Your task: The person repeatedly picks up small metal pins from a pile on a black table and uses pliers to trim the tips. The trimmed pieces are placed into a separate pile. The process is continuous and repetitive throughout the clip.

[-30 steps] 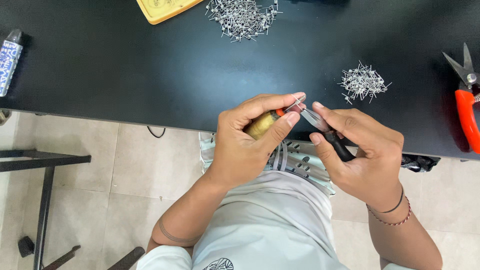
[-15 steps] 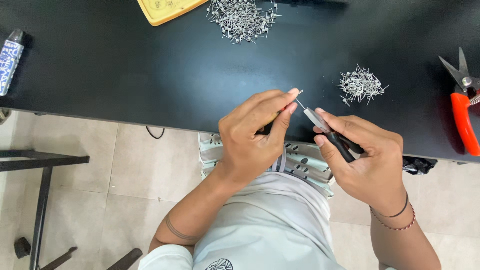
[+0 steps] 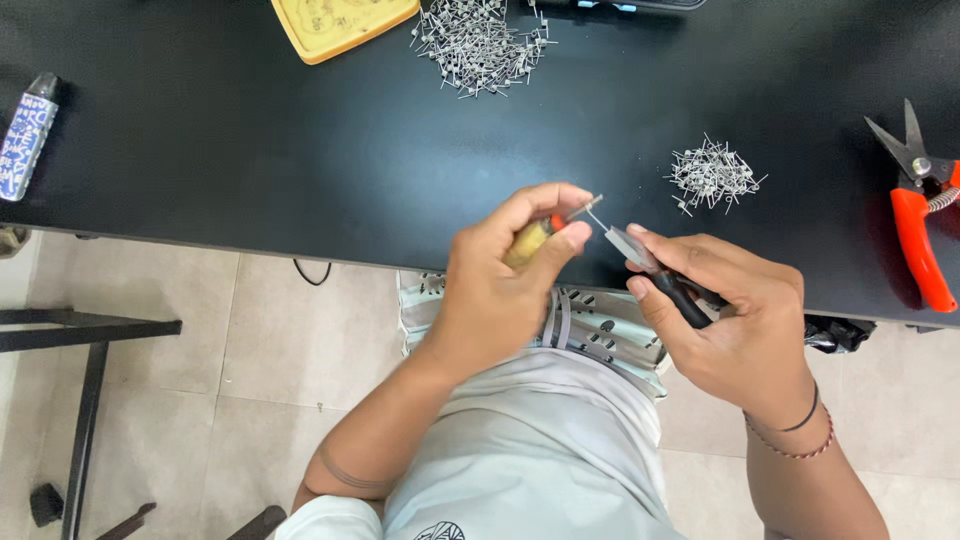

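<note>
The left hand (image 3: 500,290) has a closed grip around a small yellowish cylinder with an orange tip (image 3: 540,232); thumb and forefinger pinch it near the front end. The right hand (image 3: 735,320) has its fingers folded on the black handles of small pliers (image 3: 660,268), and the grey nose of the pliers is pressed together on a thin metal pin (image 3: 595,212) that reaches to the orange tip. Both hands are above the near edge of the black table (image 3: 300,140), close to the body.

Compared with one second ago, the hands are a little more apart, and the pin now shows free between the tip and the pliers, where before the pliers sat right at the tip. I judge that the pin is being drawn or adjusted at the cylinder's end.

On the table, a small heap of similar pins (image 3: 712,172) lies just beyond the right hand, a bigger heap (image 3: 478,42) lies at the far edge beside a yellow tray (image 3: 335,25), and red-handled snips (image 3: 915,215) lie at the right.
</note>
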